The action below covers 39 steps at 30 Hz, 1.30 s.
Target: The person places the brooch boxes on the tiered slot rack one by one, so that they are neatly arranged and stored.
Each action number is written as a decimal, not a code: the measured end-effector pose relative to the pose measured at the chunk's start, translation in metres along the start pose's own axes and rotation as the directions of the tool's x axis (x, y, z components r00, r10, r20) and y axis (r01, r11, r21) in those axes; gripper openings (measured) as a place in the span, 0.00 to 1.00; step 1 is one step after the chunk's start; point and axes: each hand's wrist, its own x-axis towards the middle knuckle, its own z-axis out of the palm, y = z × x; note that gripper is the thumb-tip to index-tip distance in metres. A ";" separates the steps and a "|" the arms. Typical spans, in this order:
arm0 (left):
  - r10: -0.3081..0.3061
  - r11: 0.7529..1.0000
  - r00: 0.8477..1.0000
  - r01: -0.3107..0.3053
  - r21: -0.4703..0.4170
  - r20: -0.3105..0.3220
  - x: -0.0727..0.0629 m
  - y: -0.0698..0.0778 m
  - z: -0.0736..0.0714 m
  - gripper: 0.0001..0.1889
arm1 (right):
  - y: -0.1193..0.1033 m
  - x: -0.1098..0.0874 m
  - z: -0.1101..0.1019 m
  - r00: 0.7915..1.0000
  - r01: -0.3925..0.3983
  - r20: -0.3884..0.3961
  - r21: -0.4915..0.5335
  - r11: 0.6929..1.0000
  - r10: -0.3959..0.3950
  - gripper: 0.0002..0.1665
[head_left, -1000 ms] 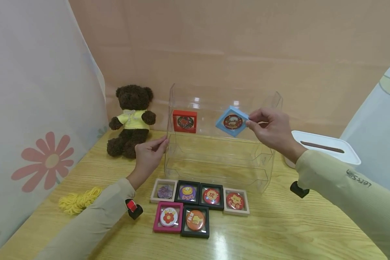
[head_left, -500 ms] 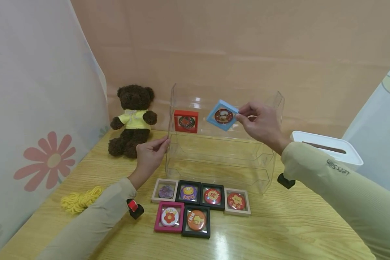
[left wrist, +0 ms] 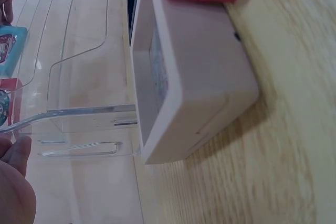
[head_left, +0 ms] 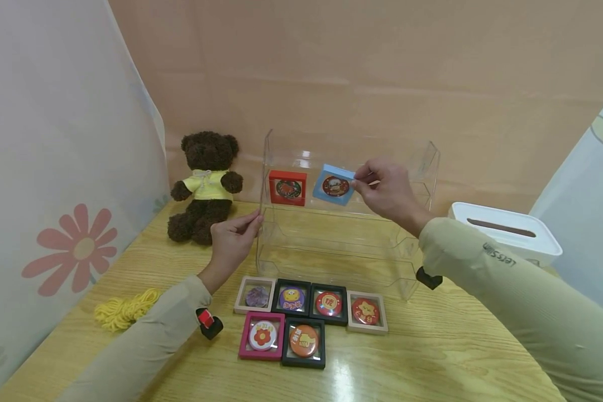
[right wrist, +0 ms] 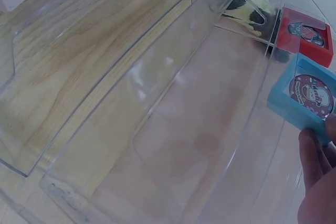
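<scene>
My right hand pinches the right edge of a light blue display frame with a round dark-red badge inside. The frame tilts slightly over the upper tier of a clear acrylic display rack. To its left a red display frame stands on that same tier, a small gap between them. My left hand pinches the rack's left side panel between thumb and fingers. In the right wrist view the blue frame shows close to the red one. The left wrist view catches my left fingertips at the panel edge.
Several framed badges lie in front of the rack, among them a pink frame and a black frame. A brown teddy bear sits at left, near yellow cord. A white tissue box stands at right.
My right hand has carried the blue frame left and turned it from a diamond slant to nearly upright beside the red frame. The left hand keeps its grip on the rack.
</scene>
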 end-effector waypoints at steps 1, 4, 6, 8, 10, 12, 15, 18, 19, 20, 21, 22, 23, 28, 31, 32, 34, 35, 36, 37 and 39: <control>0.000 1.000 1.000 0.000 -0.002 0.001 0.000 0.000 0.000 0.07 | 0.000 0.000 0.001 1.000 -0.002 0.003 -0.003 1.000 0.002 0.03; -0.001 1.000 1.000 0.001 0.006 0.001 0.000 0.000 0.000 0.07 | -0.001 0.001 0.003 1.000 0.006 0.010 -0.011 1.000 -0.006 0.04; -0.005 1.000 1.000 0.005 0.005 0.003 0.000 0.000 0.000 0.07 | -0.001 0.002 0.005 1.000 0.011 0.014 -0.012 1.000 -0.011 0.04; -0.007 1.000 1.000 0.007 0.009 0.002 0.000 0.000 0.000 0.07 | -0.002 0.002 0.007 1.000 0.014 0.021 -0.010 1.000 -0.013 0.03; -0.004 1.000 1.000 0.004 0.007 0.002 0.000 0.000 0.000 0.07 | -0.002 0.003 0.008 1.000 0.011 0.025 -0.008 1.000 -0.010 0.03; 0.007 1.000 1.000 -0.007 0.007 0.003 0.000 0.000 0.000 0.07 | -0.003 0.004 0.010 1.000 0.004 0.026 -0.008 1.000 -0.003 0.03; 0.021 1.000 1.000 -0.021 0.008 0.002 0.001 0.001 0.000 0.07 | -0.004 0.004 0.012 1.000 0.004 0.025 -0.007 1.000 -0.004 0.03; 0.018 1.000 1.000 -0.018 0.018 -0.001 0.000 0.001 0.000 0.07 | -0.006 0.005 0.014 1.000 0.013 0.029 -0.012 1.000 -0.012 0.03; 0.014 1.000 1.000 -0.013 0.020 -0.002 0.000 0.001 0.000 0.07 | -0.006 0.005 0.015 0.999 0.016 0.031 -0.013 1.000 -0.016 0.03; 0.010 1.000 1.000 -0.010 0.021 -0.003 0.000 0.001 0.000 0.07 | -0.007 0.006 0.015 0.999 0.017 0.034 -0.014 1.000 -0.016 0.03; 0.007 1.000 1.000 -0.007 0.025 -0.002 0.000 0.001 0.000 0.07 | -0.007 0.006 0.016 0.999 0.015 0.037 -0.013 1.000 -0.015 0.03; 0.006 1.000 1.000 -0.006 0.027 -0.002 0.000 0.001 0.000 0.07 | -0.007 0.006 0.016 0.999 0.014 0.038 -0.015 1.000 -0.013 0.03; 0.004 1.000 1.000 -0.004 0.026 -0.002 0.000 0.001 0.000 0.07 | -0.008 0.006 0.017 0.999 0.009 0.041 -0.014 1.000 -0.009 0.03; 0.003 0.999 1.000 -0.003 0.036 -0.001 0.001 0.003 0.000 0.07 | -0.008 0.005 0.017 0.999 -0.009 0.046 -0.012 1.000 0.010 0.03; -0.007 0.998 1.000 0.007 0.058 0.002 0.001 0.006 0.000 0.07 | -0.008 0.005 0.018 0.999 -0.012 0.044 -0.018 1.000 0.013 0.03; -0.009 0.998 1.000 0.009 0.067 0.003 0.001 0.006 0.000 0.07 | -0.008 0.005 0.018 0.999 -0.012 0.043 -0.020 1.000 0.013 0.03; -0.013 0.997 1.000 0.013 0.082 0.003 0.001 0.007 0.000 0.06 | -0.008 0.005 0.017 0.999 -0.007 0.045 -0.027 1.000 0.008 0.04; -0.014 0.996 1.000 0.014 0.087 0.002 0.001 0.007 0.000 0.06 | -0.008 0.005 0.017 0.999 -0.002 0.046 -0.031 1.000 0.003 0.05; -0.014 0.996 1.000 0.014 0.090 0.002 0.001 0.007 0.000 0.06 | -0.008 0.004 0.016 0.999 0.004 0.047 -0.036 0.999 -0.003 0.06; -0.010 0.996 1.000 0.009 0.093 0.001 0.001 0.007 0.000 0.06 | -0.008 0.004 0.016 0.999 0.012 0.047 -0.041 0.999 -0.010 0.07; -0.010 0.996 1.000 0.010 0.087 0.000 0.002 0.008 -0.001 0.06 | -0.008 0.003 0.014 0.999 0.035 0.042 -0.048 0.998 -0.033 0.09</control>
